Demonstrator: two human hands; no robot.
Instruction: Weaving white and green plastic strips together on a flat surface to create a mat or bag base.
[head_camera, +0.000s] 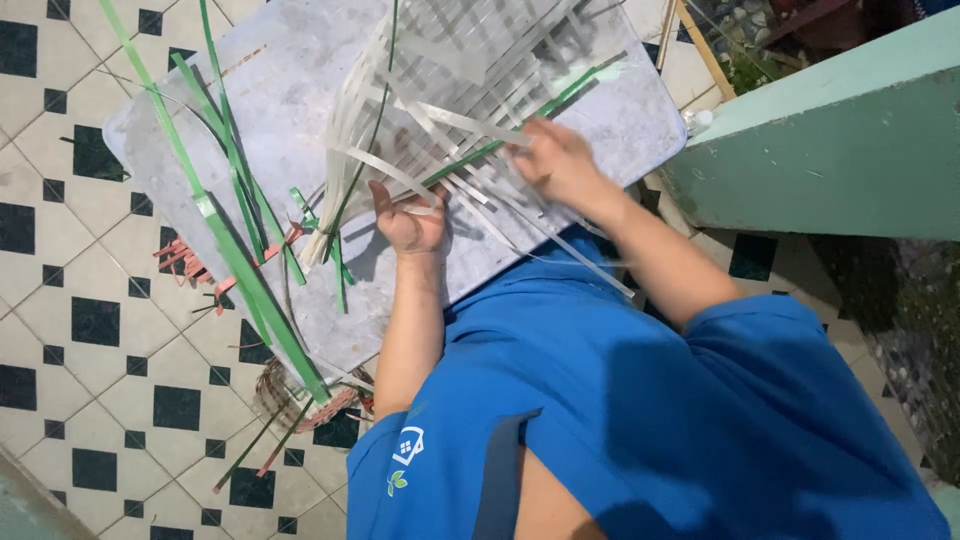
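1. We see the left hand (408, 222) curled, fingertips pinching loose ends of the white strips (400, 175) at the near edge of the woven mat (470, 70).
2. The right hand (558, 160) lies just beside it, fingers bent and pressing down on white strips; a dark green strip (520, 125) passes under its fingertips.
3. The woven mat of white strips sits directly beyond both hands, on a grey board (290, 80) that serves as the counter.
4. Long bright green strips (230, 250) lie well out from the left hand, running across the board and over its edge.
5. Beyond the board's edge, past the left forearm, we note pinkish strip scraps (185, 262) on the black-and-white tiled floor (90, 380).
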